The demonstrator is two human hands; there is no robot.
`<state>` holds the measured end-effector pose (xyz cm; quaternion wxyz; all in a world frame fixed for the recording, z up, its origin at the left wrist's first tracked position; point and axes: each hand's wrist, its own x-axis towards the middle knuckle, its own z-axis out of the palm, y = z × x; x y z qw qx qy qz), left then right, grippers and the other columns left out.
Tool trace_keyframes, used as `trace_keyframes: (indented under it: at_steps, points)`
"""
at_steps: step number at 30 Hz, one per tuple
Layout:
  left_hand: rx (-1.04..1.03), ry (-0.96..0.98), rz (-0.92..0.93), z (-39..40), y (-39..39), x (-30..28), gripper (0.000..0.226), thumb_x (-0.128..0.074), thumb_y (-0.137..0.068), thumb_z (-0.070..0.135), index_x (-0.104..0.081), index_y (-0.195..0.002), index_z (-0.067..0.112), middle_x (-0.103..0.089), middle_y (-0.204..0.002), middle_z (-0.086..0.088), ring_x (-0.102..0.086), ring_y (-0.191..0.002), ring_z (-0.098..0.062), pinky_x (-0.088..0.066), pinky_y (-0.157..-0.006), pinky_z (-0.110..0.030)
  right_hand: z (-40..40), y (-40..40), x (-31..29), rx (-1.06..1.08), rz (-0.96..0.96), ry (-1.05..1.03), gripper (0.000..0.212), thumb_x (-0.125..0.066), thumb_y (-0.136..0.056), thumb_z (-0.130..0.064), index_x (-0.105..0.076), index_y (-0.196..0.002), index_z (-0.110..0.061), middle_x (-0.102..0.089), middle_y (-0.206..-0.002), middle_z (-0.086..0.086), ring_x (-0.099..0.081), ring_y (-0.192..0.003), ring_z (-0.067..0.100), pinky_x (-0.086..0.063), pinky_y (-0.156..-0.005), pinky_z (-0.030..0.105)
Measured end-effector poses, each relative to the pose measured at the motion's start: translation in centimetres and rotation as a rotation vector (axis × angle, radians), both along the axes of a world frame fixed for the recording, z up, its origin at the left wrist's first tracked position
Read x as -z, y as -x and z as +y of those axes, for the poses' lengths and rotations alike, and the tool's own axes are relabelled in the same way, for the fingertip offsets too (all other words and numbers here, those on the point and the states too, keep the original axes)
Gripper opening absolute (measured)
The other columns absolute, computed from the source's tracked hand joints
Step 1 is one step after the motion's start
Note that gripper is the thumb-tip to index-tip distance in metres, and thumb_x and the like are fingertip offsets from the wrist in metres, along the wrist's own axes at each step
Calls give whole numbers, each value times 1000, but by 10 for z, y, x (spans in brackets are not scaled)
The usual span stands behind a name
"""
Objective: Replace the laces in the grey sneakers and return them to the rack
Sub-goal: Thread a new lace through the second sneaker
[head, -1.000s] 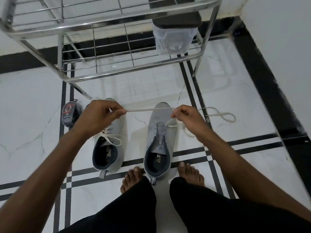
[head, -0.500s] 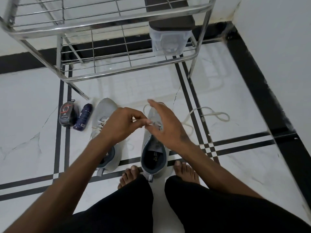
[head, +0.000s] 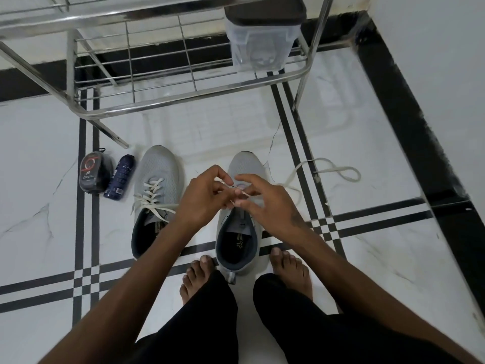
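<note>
Two grey mesh sneakers stand side by side on the white marble floor (head: 380,258), toes to the rack. Right sneaker (head: 242,232), between two bare feet, has its eyelets mostly empty; left sneaker (head: 154,195) is laced with a white lace (head: 151,198). Above the right one, left hand (head: 203,200) and right hand (head: 265,203) meet, their fingers pinching one cream flat lace (head: 336,170) that trails right in loops. Two dark containers (head: 103,177) lie left. Farther, one steel wire rack (head: 183,101) carries one clear plastic box (head: 262,43).

Two grey sneakers (head: 157,195) (head: 240,227), one loose lace (head: 325,172), two hands (head: 200,198) (head: 267,206), one rack (head: 162,64), two polish containers (head: 92,172) (head: 120,177)
</note>
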<state>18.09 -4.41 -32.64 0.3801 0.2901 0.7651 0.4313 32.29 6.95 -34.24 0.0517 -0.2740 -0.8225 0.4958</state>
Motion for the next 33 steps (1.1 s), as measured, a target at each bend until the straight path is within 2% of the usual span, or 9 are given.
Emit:
trace_keyframes:
  at_steps: [2, 5, 9, 12, 15, 17, 21, 24, 33]
  points:
    - [-20, -32, -25, 5, 2, 0, 21, -74, -88, 25, -59, -87, 10, -74, -69, -5, -71, -62, -21, -57, -58, -25, 6, 3, -7, 73, 61, -41, 25, -64, -95, -21, -68, -119, -26, -73, -92, -10, -66, -79, 1, -54, -72, 21]
    - [-76, -27, 50, 1, 9, 4, 21, -71, -90, 37, -63, -86, 17, -74, -75, 1, -70, -65, -17, -57, -63, -29, 30, -3, -14, 280, 117, -23, 24, -57, -99, -15, -71, -117, -24, -70, -86, -12, -61, -59, 0, -49, -56, 14]
    - [-116, 91, 244, -11, 13, 21, 7, -65, -93, 27, -61, -87, 27, -67, -82, 10, -62, -69, -7, -45, -62, -24, 78, -18, -29, 752, 206, -78, 23, -51, -103, -19, -70, -112, -27, -68, -86, -8, -63, -71, 10, -56, -67, 31]
    - [-113, 207, 285, -9, 10, 39, 13, -53, -97, 12, -60, -95, 23, -65, -92, 9, -62, -78, -13, -47, -70, -30, 96, -22, -31, 967, 218, -152, 23, -49, -100, -18, -71, -106, -21, -66, -87, -10, -59, -73, -1, -53, -70, 22]
    - [-120, 307, 270, -2, 7, 51, 21, -47, -97, 7, -58, -102, 23, -64, -104, 3, -61, -91, -19, -50, -85, -36, 83, -16, -20, 830, 137, -79, 17, -55, -97, -22, -72, -98, -20, -69, -90, -8, -64, -81, 8, -52, -72, 22]
    - [-33, 351, 259, 4, 2, 54, 16, -57, -96, 27, -59, -111, 24, -60, -114, 1, -61, -90, -16, -51, -86, -36, 65, -8, -7, 645, 63, -47, 12, -61, -97, -25, -73, -95, -22, -70, -90, -14, -64, -87, -1, -46, -71, 8]
    - [42, 431, 338, 15, -3, 51, 56, -71, -79, 55, -58, -122, 23, -54, -118, 3, -62, -98, -20, -51, -88, -38, 33, 15, 21, 347, -60, -18, 8, -69, -92, -21, -76, -90, -18, -71, -85, -11, -63, -81, -2, -44, -69, 9]
    - [69, 434, 434, 18, -4, 50, 51, -68, -82, 50, -62, -122, 18, -61, -118, -3, -62, -103, -25, -50, -91, -41, 19, 28, 37, 270, -106, 31, 5, -73, -87, -13, -78, -90, -14, -74, -87, -5, -67, -83, 7, -53, -77, 19]
    - [115, 318, 430, 12, 2, 51, 26, -63, -89, 25, -72, -111, 14, -73, -105, -4, -68, -92, -24, -52, -88, -39, 7, 41, 58, 322, -81, 83, 12, -74, -76, -6, -71, -75, -18, -70, -73, -11, -67, -73, 2, -56, -71, 23]
